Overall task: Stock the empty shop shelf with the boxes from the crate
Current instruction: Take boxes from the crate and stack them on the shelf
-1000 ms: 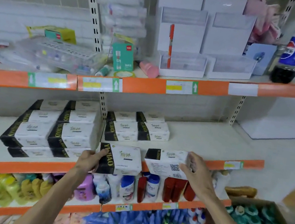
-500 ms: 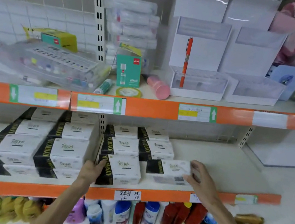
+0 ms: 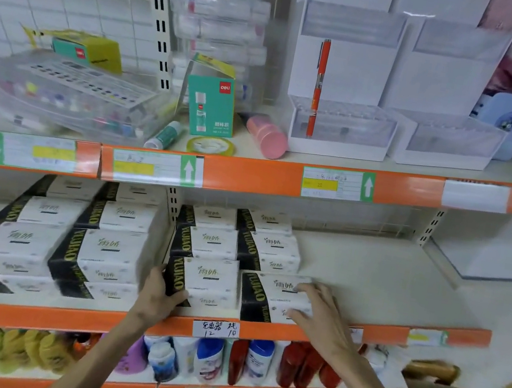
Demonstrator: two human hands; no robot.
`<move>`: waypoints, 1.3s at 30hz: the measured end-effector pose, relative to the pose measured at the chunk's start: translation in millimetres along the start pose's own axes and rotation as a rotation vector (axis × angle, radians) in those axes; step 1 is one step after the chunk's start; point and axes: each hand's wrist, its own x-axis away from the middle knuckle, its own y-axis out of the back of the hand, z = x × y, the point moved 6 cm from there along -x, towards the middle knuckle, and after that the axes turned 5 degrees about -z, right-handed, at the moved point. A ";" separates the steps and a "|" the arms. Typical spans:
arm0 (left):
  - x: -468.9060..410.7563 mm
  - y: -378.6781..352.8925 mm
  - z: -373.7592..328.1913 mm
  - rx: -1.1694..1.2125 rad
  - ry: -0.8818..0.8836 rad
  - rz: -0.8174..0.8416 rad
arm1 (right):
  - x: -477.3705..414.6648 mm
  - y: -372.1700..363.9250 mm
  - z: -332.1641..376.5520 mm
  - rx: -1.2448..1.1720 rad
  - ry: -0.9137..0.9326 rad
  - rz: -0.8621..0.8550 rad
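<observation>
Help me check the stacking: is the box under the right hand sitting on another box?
No, the right box under the right hand rests directly on the shelf, beside the left box that the left hand grips.

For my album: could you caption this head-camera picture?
Restocking: left hand grips one black-and-white box, right hand presses on its neighbour, side by side at the front edge of the shelf.
</observation>
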 end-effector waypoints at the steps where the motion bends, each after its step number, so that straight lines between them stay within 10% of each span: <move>1: -4.6 -0.1 4.2 -0.024 0.007 -0.018 | -3.7 -1.5 0.7 0.016 -0.015 -0.002; 39: 2.8 -13.8 10.4 -0.249 -0.049 -0.221 | -39.4 -25.0 10.3 -0.051 -0.099 -0.012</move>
